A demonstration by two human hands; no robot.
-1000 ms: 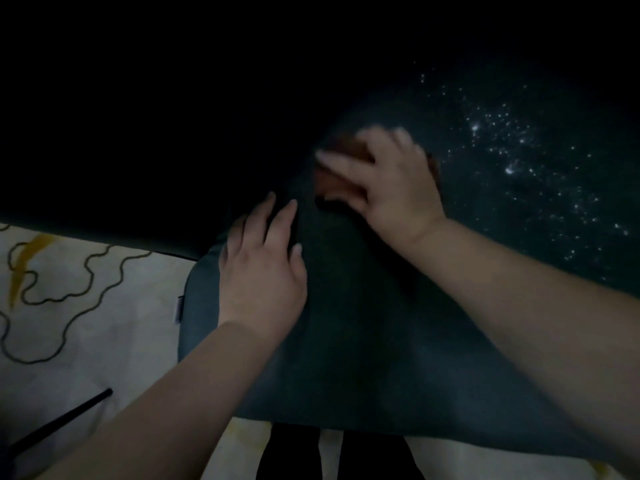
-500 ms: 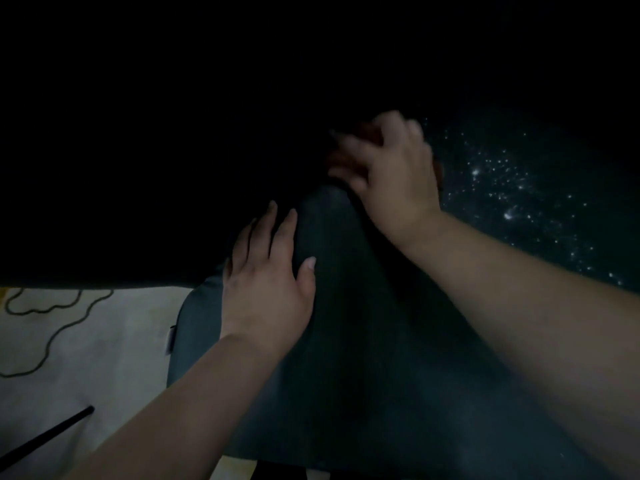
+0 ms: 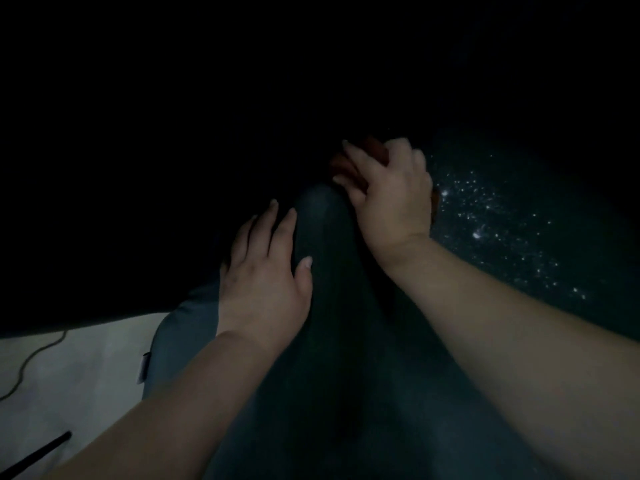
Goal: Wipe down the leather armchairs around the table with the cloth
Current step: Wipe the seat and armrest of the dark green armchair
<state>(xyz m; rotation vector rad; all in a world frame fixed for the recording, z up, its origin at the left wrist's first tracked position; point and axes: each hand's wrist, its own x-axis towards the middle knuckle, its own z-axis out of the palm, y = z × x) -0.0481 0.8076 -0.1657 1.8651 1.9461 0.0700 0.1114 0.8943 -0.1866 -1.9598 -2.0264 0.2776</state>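
The scene is very dark. A dark teal leather armchair (image 3: 346, 358) fills the lower middle, its rounded arm or edge running away from me. My left hand (image 3: 266, 275) lies flat on its left side, fingers straight. My right hand (image 3: 391, 192) is farther up the same edge and grips a reddish-brown cloth (image 3: 375, 150), which shows only between and beyond its fingers. To the right, the chair surface (image 3: 502, 220) glints with many small bright specks.
A pale floor or rug (image 3: 79, 358) with a thin dark wavy line lies at the lower left. A black stick-like object (image 3: 38, 455) crosses the bottom left corner. The upper half of the view is black.
My right hand has slid the cloth farther up the chair edge, away from me. My left hand stays flat on the leather. The view has shifted so less floor shows.
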